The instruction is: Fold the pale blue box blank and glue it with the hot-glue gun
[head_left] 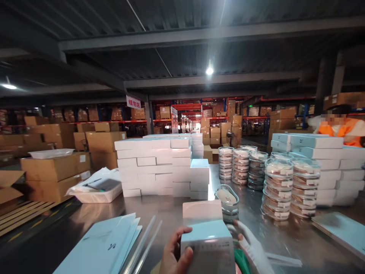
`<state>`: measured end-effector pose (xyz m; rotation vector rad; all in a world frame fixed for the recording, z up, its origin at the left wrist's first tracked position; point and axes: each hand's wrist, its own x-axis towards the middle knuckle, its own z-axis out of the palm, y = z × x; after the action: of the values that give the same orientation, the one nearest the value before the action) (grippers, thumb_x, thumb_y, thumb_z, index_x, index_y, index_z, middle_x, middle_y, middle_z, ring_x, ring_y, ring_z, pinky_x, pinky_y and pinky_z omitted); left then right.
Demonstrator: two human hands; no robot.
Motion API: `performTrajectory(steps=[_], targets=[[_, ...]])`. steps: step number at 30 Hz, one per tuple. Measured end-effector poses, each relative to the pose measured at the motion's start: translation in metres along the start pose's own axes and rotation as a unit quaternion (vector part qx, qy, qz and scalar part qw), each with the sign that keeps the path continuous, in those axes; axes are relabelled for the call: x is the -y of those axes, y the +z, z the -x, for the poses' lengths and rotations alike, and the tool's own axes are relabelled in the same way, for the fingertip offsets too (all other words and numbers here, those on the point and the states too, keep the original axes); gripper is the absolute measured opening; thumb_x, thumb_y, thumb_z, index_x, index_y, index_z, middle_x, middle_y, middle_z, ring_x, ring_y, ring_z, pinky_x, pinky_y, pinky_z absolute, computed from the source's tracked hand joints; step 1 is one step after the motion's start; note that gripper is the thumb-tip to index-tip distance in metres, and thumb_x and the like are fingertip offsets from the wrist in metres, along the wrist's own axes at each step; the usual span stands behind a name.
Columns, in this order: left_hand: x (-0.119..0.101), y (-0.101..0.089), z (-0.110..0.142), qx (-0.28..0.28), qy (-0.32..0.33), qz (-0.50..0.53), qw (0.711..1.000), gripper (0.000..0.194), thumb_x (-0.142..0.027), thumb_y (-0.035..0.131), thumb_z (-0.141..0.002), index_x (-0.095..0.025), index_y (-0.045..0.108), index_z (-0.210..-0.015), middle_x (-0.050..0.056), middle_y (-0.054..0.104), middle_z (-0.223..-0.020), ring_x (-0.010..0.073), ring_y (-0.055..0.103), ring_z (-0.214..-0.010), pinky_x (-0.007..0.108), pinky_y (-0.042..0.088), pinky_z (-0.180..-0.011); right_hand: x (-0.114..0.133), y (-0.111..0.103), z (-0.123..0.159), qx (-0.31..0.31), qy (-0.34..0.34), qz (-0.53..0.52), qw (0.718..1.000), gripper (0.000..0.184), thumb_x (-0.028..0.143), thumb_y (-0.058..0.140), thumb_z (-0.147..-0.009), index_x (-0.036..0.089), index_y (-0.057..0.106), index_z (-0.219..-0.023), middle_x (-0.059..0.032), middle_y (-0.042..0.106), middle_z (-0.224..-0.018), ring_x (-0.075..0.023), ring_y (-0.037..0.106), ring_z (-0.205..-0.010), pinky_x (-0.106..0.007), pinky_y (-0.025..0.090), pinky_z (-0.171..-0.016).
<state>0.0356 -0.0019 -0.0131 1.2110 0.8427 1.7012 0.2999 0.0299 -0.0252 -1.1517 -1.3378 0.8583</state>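
**Small box held in two hands over a shiny table**

Far left: brown cardboard boxes (54,171) stacked by wooden slats. Next, a white basket (98,192) with papers. Near the bottom edge, flat pale-blue folded cartons (105,245) with a small dark mark, too small to read. Above, a red-and-white hanging sign (133,102) with Chinese writing, under dark roof beams. In the middle, a tall stack of white boxes (159,167) on the steel table (159,213). At the bottom, left hand (172,255) bare, fingers curled around the side of the pale-blue box (208,247), lid flap up. Right hand (252,247), in a white glove, pressed on the other side. Behind, one clear container (227,198), then stacks of clear round tubs (278,188). Far right, a person in an orange vest (343,127).
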Motion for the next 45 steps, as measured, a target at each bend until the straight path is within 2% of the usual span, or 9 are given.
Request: performTrajectory(steps=[6,11,16,23,30,33,38,41,45], targets=[[0.021,0.0,0.006,0.033,0.052,0.001,0.998,0.06,-0.072,0.087,-0.07,-0.021,0.076,-0.1,0.013,0.073,-0.122,0.0314,0.074,-0.106,0.033,0.056,-0.087,0.066,0.036,0.01,0.185,-0.008,-0.137,0.973,0.064,0.064,0.07,-0.092,0.021,0.062,-0.139,-0.0139,0.07,-0.142,-0.0334,0.066,-0.131,-0.047,0.051,-0.114],[0.027,-0.009,0.001,0.042,0.109,0.084,0.99,0.043,-0.051,0.09,-0.08,-0.03,0.066,-0.108,0.008,0.07,-0.127,0.0296,0.068,-0.126,0.036,0.053,-0.103,0.035,0.016,0.016,0.152,-0.131,0.033,0.979,0.085,0.079,0.082,-0.07,0.022,0.07,-0.132,-0.0181,0.07,-0.141,-0.0386,0.065,-0.133,-0.046,0.055,-0.113],[0.001,-0.014,-0.012,0.228,0.202,-0.045,0.951,0.035,-0.052,0.076,-0.094,-0.033,0.077,-0.124,0.009,0.072,-0.124,0.0302,0.062,-0.132,0.042,0.048,-0.112,0.01,0.007,0.025,0.141,-0.235,0.098,0.956,0.036,0.052,0.07,-0.097,0.03,0.078,-0.124,-0.0141,0.068,-0.146,-0.0316,0.064,-0.137,-0.043,0.055,-0.113],[-0.023,-0.021,-0.027,0.266,0.256,-0.094,0.924,0.023,-0.047,0.072,-0.099,-0.04,0.077,-0.12,0.006,0.08,-0.116,0.03,0.069,-0.124,0.052,0.05,-0.11,0.028,0.013,0.022,0.173,-0.347,0.107,0.916,0.034,0.035,0.056,-0.107,0.038,0.071,-0.137,-0.0088,0.064,-0.152,-0.0269,0.063,-0.139,-0.041,0.055,-0.114],[-0.112,0.007,-0.041,0.433,0.111,-0.513,0.733,0.086,-0.03,0.1,-0.067,-0.03,0.064,-0.145,0.017,0.066,-0.149,0.0475,0.062,-0.128,0.067,0.048,-0.108,0.043,0.035,-0.007,0.254,-0.352,0.191,0.88,0.081,0.064,0.055,-0.102,0.028,0.028,-0.169,-0.0146,0.046,-0.168,-0.032,0.049,-0.151,-0.048,0.045,-0.123],[-0.119,0.0,-0.052,0.324,0.112,-0.499,0.796,0.077,-0.021,0.09,-0.07,-0.029,0.066,-0.143,0.015,0.074,-0.134,0.0443,0.066,-0.118,0.064,0.05,-0.105,0.034,0.026,-0.072,0.186,-0.227,0.319,0.901,0.062,0.051,0.038,-0.11,0.025,0.035,-0.166,-0.0117,0.054,-0.163,-0.0247,0.053,-0.149,-0.042,0.046,-0.122],[-0.071,-0.036,-0.087,-0.104,0.042,-0.109,0.988,0.106,-0.034,0.092,-0.071,-0.033,0.037,-0.163,0.008,0.073,-0.128,0.0294,0.073,-0.109,0.042,0.059,-0.096,-0.017,-0.014,-0.162,0.054,-0.094,0.453,0.885,0.052,0.021,0.066,-0.09,0.009,0.065,-0.141,-0.0263,0.042,-0.167,-0.0475,0.034,-0.157,-0.067,0.035,-0.122],[-0.023,-0.018,-0.088,-0.089,-0.177,0.208,0.958,0.086,-0.014,0.089,-0.071,-0.024,0.053,-0.149,0.006,0.08,-0.112,0.0249,0.078,-0.096,0.035,0.061,-0.086,-0.044,-0.029,-0.166,0.029,-0.084,0.49,0.867,0.043,0.005,0.062,-0.083,0.015,0.076,-0.123,-0.02,0.056,-0.159,-0.0432,0.038,-0.156,-0.067,0.03,-0.124],[0.04,0.048,-0.07,-0.023,-0.323,0.306,0.895,0.024,-0.01,0.078,-0.077,-0.009,0.071,-0.1,0.013,0.083,-0.089,0.0272,0.08,-0.083,0.039,0.062,-0.088,-0.05,-0.033,-0.147,-0.016,-0.135,0.49,0.861,0.047,0.003,0.046,-0.091,0.02,0.076,-0.123,-0.0122,0.066,-0.15,-0.0355,0.041,-0.155,-0.068,0.018,-0.128]])
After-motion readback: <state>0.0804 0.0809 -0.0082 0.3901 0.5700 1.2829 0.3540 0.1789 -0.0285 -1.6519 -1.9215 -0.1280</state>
